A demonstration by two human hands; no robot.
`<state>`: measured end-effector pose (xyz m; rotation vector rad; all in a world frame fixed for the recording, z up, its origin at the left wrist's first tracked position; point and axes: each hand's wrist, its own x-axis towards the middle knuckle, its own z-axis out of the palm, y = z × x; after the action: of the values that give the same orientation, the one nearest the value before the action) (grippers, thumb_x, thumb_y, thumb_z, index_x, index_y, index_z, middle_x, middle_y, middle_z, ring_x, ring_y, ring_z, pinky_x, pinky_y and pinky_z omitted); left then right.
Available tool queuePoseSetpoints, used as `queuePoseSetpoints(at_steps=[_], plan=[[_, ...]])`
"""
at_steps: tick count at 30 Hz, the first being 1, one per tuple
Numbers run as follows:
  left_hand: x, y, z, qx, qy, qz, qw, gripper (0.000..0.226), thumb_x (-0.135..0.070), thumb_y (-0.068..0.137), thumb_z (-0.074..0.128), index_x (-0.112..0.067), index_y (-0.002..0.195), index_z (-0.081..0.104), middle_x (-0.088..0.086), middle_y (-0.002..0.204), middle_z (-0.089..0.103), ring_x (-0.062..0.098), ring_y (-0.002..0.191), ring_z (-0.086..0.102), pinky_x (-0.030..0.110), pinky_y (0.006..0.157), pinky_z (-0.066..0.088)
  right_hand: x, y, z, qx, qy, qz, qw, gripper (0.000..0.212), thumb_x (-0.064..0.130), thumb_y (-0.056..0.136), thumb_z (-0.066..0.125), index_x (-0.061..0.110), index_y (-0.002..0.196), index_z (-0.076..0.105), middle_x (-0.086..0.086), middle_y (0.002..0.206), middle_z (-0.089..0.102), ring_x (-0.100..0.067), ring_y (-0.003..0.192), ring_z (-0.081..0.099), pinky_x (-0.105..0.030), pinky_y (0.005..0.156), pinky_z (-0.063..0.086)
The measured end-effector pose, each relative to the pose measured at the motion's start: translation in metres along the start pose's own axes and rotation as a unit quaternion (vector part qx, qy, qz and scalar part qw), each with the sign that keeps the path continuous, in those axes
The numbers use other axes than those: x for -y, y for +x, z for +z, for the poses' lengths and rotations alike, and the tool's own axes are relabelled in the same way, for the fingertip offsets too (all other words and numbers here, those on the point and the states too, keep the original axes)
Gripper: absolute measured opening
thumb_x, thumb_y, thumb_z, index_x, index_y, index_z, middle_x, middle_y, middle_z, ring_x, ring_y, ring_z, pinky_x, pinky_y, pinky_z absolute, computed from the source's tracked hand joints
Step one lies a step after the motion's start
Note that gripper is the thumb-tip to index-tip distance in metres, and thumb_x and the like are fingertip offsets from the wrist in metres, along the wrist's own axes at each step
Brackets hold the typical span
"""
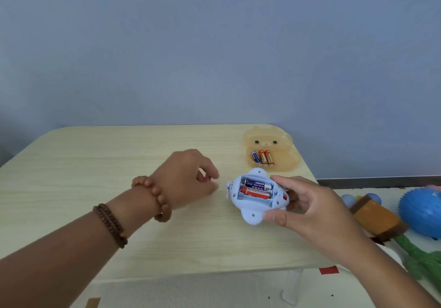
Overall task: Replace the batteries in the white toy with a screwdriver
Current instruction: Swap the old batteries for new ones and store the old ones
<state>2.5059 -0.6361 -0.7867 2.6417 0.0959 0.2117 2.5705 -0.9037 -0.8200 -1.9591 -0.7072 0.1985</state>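
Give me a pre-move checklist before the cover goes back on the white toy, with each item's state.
1. White toy steadied by right hand: ok.
2. Battery bay open, cover off: ok.
3. Two batteries seated in bay: ok.
4. Polarity correct: cannot tell.
5. Three batteries in the orange case, apart from the toy: ok.
6. Screw or cover in left hand: cannot tell; fingers curled.
7. Screwdriver in sight: not ok.

Both forearms were bare, sleeveless; the left wrist wore a chunky tan wooden-bead bracelet [152,198] and a dark brown small-bead bracelet [110,224].
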Motion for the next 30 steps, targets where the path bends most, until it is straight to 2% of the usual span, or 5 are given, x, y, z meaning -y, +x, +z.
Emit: queuePoseSetpoints(at_steps=[7,13,17,22,30], plan=[[-0.024,-0.003,-0.02,-0.042,-0.099,0.017,0.994,0.02,-0.054,0.082,0.07,-0.034,0.08,0.073,-0.011,0.093,0.064,0.001,0.069,0.067,0.023,0.07,0.052,0.0,0.002,0.015,0.012,0.004,0.003,1.0,0.069,0.026,0.068,0.093,0.03,0.131,0.067,0.014,0.116,0.071,-0.006,0.103,0.07,-0.034,0.093,0.058],[-0.053,-0.01,-0.005,-0.022,-0.044,0.107,0.993,0.04,-0.052,0.094,0.052,-0.016,0.085,0.069,-0.003,0.073,0.064,0.001,0.058,0.056,0.028,0.064,0.047,-0.002,0.001,0.017,0.006,0.011,-0.006,1.0,0.068,0.026,0.068,0.092,0.028,0.132,0.067,0.01,0.115,0.071,-0.009,0.102,0.07,-0.034,0.09,0.059],[-0.053,-0.008,0.007,-0.016,-0.074,0.122,0.99,0.023,-0.043,0.094,0.061,-0.022,0.088,0.07,-0.01,0.056,0.059,0.006,0.051,0.059,0.017,0.059,0.046,-0.003,-0.001,0.02,0.002,0.005,-0.018,1.0,0.064,0.028,0.07,0.092,0.032,0.129,0.068,0.01,0.112,0.07,-0.01,0.102,0.069,-0.034,0.089,0.058],[-0.051,-0.01,0.016,-0.067,-0.074,0.171,0.98,0.018,-0.041,0.091,0.064,-0.028,0.087,0.075,-0.012,0.071,0.069,0.002,0.066,0.058,0.01,0.062,0.039,-0.003,0.0,0.021,0.002,-0.001,-0.022,1.0,0.062,0.032,0.071,0.09,0.034,0.129,0.068,0.011,0.11,0.07,-0.009,0.1,0.068,-0.028,0.087,0.057],[-0.048,-0.007,0.023,-0.069,-0.092,0.18,0.977,0.011,-0.039,0.085,0.072,-0.029,0.084,0.077,-0.013,0.074,0.064,0.001,0.07,0.057,0.009,0.065,0.038,-0.005,-0.001,0.021,0.0,0.013,-0.025,1.0,0.065,0.03,0.071,0.091,0.033,0.131,0.067,0.011,0.114,0.07,-0.009,0.104,0.069,-0.031,0.09,0.057]])
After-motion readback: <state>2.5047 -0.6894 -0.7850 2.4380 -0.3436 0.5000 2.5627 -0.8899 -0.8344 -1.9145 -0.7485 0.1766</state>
